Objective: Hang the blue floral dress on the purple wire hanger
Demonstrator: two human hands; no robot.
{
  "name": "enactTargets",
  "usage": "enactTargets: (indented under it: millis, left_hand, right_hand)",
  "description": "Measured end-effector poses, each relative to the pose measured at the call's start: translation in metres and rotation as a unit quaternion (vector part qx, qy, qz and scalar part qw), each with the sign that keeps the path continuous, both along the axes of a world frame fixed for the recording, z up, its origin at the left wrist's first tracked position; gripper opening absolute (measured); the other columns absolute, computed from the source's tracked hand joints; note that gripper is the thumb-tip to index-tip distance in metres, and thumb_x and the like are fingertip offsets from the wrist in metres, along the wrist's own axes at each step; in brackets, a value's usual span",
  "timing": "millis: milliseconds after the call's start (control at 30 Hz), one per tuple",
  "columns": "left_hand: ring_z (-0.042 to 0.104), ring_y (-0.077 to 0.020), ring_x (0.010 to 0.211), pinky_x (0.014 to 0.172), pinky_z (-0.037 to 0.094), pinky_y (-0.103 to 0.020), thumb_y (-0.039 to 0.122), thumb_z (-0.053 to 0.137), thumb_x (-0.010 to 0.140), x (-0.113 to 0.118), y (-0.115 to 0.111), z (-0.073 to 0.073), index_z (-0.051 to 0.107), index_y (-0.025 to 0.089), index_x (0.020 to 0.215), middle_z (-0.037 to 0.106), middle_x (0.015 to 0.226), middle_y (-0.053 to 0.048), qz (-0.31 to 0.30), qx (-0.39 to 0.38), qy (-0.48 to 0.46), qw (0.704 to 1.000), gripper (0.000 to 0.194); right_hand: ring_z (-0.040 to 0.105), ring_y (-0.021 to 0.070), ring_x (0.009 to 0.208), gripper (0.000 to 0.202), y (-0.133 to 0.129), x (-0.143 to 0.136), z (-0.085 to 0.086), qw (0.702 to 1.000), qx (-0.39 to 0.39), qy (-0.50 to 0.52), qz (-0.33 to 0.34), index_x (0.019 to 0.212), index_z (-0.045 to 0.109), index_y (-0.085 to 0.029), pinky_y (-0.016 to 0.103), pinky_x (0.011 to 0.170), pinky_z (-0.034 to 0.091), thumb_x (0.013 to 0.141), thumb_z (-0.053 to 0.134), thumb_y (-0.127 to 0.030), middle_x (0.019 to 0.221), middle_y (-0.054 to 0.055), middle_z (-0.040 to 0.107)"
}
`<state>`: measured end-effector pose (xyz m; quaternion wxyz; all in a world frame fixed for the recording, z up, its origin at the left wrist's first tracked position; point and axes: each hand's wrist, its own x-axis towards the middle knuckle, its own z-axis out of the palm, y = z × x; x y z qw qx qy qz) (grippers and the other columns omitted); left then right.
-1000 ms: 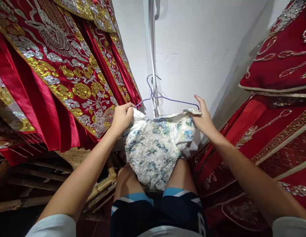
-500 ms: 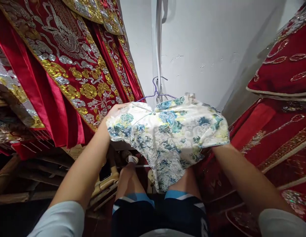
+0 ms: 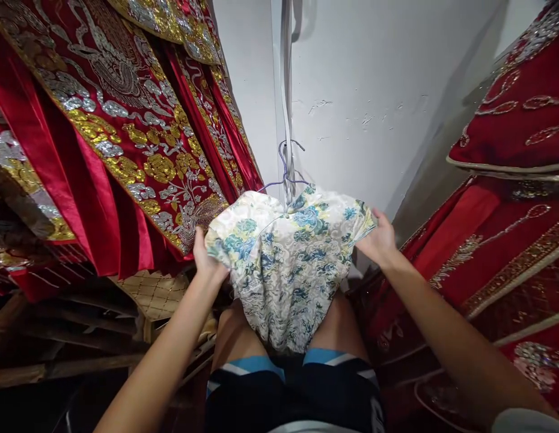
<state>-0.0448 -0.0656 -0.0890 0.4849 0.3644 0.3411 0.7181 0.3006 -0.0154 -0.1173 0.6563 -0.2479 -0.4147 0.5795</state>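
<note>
White floral-print fabric, splashed with blue, green and yellow, hangs between two bare hands: a short-sleeved top (image 3: 291,264) on a purple wire hanger (image 3: 283,159) in front of a pale wall (image 3: 356,72), its lower edge over the person's thighs (image 3: 337,331). At one sleeve is the left hand (image 3: 208,260), thumb raised and apart from the rest, the other fingers hidden behind the cloth; the right hand (image 3: 379,240) meets the opposite sleeve from below, its fingers likewise mostly covered — whether either grip is firm, one cannot tell. The hanger's arms vanish at the neckline, so how well the shoulders are seated is also hidden. A hard or uneven tug on the sleeves could drag one shoulder off the wire, or strain the piped collar against it. The hook stands by a white strap (image 3: 287,78), and its hold there is unclear; a downward pull might unseat it and drop the top. Space is another worry — a sequinned red hanging (image 3: 157,168) stands close on the left and beaded red cloth (image 3: 509,138) flanks the right arm, so a wide sweep could snag a sleeve on the trim.
</note>
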Motion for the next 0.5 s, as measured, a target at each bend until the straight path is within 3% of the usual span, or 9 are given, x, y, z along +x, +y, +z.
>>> enactTargets:
  millis: [100, 167, 267, 367, 433, 500]
  left_hand:
    - [0.063, -0.0334, 0.121, 0.103, 0.051, -0.051, 0.06, 0.047, 0.092, -0.003, -0.012, 0.022, 0.067, 0.015, 0.12, 0.072, 0.121, -0.014, -0.008, 0.033, -0.028, 0.999, 0.056]
    - [0.067, -0.0304, 0.113, 0.099, 0.054, -0.045, 0.043, 0.065, 0.082, -0.006, -0.011, 0.038, 0.067, 0.018, 0.12, 0.072, 0.119, -0.011, 0.006, 0.066, 0.018, 0.998, 0.045]
    - [0.069, -0.0245, 0.092, 0.083, 0.056, -0.036, 0.026, 0.076, 0.066, -0.019, -0.002, 0.053, 0.068, 0.018, 0.115, 0.073, 0.106, -0.007, 0.073, 0.082, 0.114, 0.987, 0.05]
    - [0.064, -0.0177, 0.081, 0.073, 0.052, -0.027, 0.021, 0.077, 0.062, -0.04, 0.005, 0.049, 0.067, 0.018, 0.111, 0.07, 0.095, -0.003, 0.144, 0.102, 0.26, 0.949, 0.051]
    - [0.06, -0.0143, 0.073, 0.067, 0.047, -0.023, 0.018, 0.074, 0.063, -0.051, 0.007, 0.038, 0.064, 0.019, 0.111, 0.067, 0.084, 0.001, 0.142, 0.112, 0.347, 0.92, 0.049]
    - [0.054, -0.0125, 0.067, 0.062, 0.043, -0.021, 0.016, 0.072, 0.063, -0.053, 0.008, 0.023, 0.064, 0.019, 0.099, 0.062, 0.074, 0.003, 0.109, 0.116, 0.385, 0.909, 0.037]
  right_hand:
    - [0.068, 0.0307, 0.113, 0.034, 0.002, 0.007, 0.019, 1.0, 0.019, -0.017, -0.017, 0.1, 0.07, -0.023, 0.051, 0.096, 0.056, 0.085, 0.064, -0.053, 0.104, 0.007, 0.077]
    - [0.067, 0.0295, 0.117, 0.034, 0.006, 0.006, 0.041, 0.998, 0.05, -0.026, -0.042, 0.101, 0.07, -0.024, 0.049, 0.1, 0.055, 0.085, 0.065, -0.054, 0.108, 0.007, 0.076]
    - [0.062, 0.0281, 0.126, 0.042, 0.01, -0.004, 0.081, 0.992, 0.107, -0.039, -0.053, 0.106, 0.07, -0.024, 0.047, 0.106, 0.052, 0.088, 0.06, -0.061, 0.116, 0.007, 0.074]
    - [0.057, 0.026, 0.133, 0.044, -0.004, -0.023, 0.106, 0.986, 0.148, -0.062, -0.035, 0.116, 0.069, -0.025, 0.047, 0.11, 0.048, 0.093, 0.054, -0.059, 0.124, 0.006, 0.071]
    - [0.057, 0.0254, 0.132, 0.046, -0.029, -0.039, 0.106, 0.982, 0.165, -0.09, -0.011, 0.124, 0.066, -0.026, 0.048, 0.111, 0.047, 0.097, 0.05, -0.059, 0.128, 0.006, 0.07]
    - [0.06, 0.0256, 0.128, 0.05, -0.064, -0.056, 0.096, 0.971, 0.182, -0.148, 0.04, 0.132, 0.063, -0.026, 0.049, 0.109, 0.048, 0.099, 0.046, -0.06, 0.129, 0.006, 0.069]
